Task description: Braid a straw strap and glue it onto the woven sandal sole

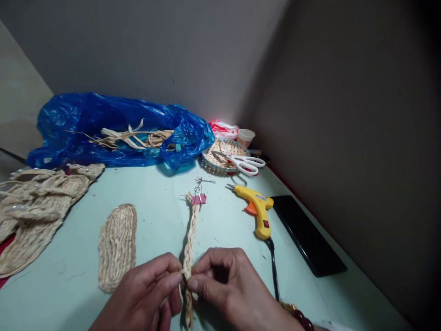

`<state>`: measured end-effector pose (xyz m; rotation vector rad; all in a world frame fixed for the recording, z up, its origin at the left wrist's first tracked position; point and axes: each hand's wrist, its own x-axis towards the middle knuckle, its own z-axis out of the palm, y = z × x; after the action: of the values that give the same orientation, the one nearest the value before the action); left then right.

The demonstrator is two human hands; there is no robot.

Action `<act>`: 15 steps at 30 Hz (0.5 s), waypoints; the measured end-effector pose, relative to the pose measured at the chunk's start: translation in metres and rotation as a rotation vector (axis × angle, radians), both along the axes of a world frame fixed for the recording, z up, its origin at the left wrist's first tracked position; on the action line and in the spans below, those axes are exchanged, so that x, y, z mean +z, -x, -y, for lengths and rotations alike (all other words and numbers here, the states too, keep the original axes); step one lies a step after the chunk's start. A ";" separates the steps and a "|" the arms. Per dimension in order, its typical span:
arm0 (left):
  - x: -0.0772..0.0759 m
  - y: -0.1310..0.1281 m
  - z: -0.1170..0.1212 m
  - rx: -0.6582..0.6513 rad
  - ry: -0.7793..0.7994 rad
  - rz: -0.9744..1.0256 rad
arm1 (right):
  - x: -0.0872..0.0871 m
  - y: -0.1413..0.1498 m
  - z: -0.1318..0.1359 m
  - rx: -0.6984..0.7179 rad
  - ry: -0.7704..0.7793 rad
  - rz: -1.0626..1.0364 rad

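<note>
A braided straw cord (190,234) lies stretched along the pale green table (161,220), its far end held by a pink binder clip (199,198). My left hand (148,294) pinches the near part of the braid from the left, fingers closed on the strands. My right hand (227,287) pinches it from the right, thumb and forefinger pressed together on the same spot. Loose strand ends hang below my fingers.
A woven straw sole (117,246) lies left of the braid, with bigger straw pieces (34,207) at the far left. A blue plastic bag (113,131) of straw sits at the back. A yellow glue gun (257,209), white scissors (246,163) on a woven tray, a cup and a black phone (306,234) lie right.
</note>
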<state>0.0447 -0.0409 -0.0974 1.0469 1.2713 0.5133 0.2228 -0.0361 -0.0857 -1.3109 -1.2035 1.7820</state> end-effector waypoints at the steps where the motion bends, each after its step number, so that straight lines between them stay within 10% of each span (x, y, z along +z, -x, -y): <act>1: 0.000 0.002 -0.001 -0.017 -0.091 -0.066 | 0.001 0.000 -0.001 -0.003 0.024 -0.032; 5: 0.001 0.009 -0.004 -0.123 -0.482 -0.282 | 0.004 0.001 -0.003 -0.007 0.125 -0.158; 15: 0.003 -0.003 0.004 -0.109 -0.186 -0.251 | -0.002 -0.001 0.003 0.084 -0.062 -0.057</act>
<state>0.0477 -0.0453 -0.0944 1.3622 1.3953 0.4321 0.2233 -0.0393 -0.0878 -1.1825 -1.2888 1.8132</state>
